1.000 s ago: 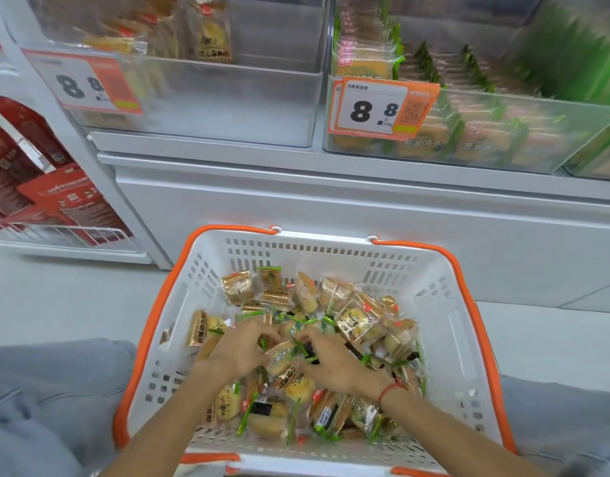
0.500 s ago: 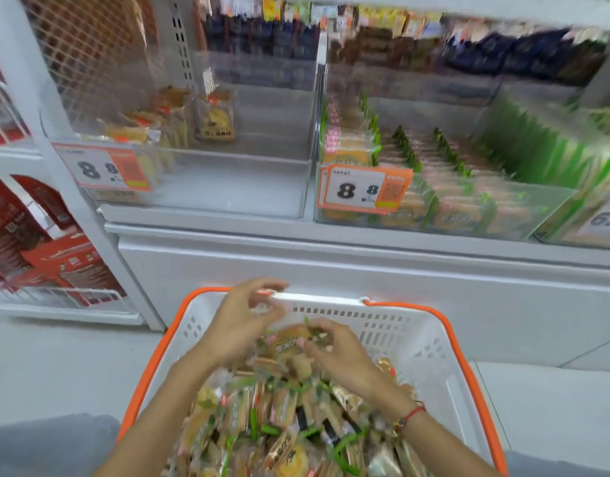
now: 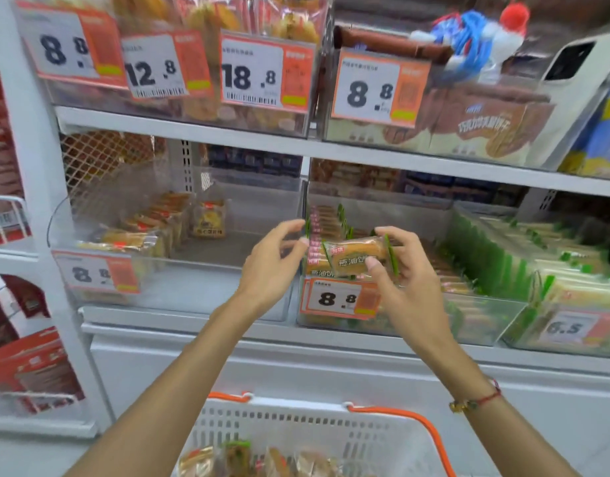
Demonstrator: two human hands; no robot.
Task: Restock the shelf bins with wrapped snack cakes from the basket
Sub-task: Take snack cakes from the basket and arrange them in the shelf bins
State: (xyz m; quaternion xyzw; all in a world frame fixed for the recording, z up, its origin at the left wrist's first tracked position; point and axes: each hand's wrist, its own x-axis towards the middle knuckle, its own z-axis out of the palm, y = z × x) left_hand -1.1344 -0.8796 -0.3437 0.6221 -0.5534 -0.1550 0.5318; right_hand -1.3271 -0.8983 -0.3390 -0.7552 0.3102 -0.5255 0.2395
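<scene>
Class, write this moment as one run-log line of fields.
stage: stocking | right hand: holds wrapped cake before green-edged bin | left hand: beside it, holding nothing | basket: cakes remain

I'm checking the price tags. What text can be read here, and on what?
"8.8": tag, top left bin
"12.8": tag
"18.8": tag
"8.8": tag
"8.8": tag, under the held cake
"6.5": tag
Lower left tag, cake wrapper print, fine print: too blurred.

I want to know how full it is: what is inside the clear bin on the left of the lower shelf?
The left clear bin holds one row of wrapped snack cakes along its left wall and one upright pack behind. The price tag covers the front corner.
</scene>
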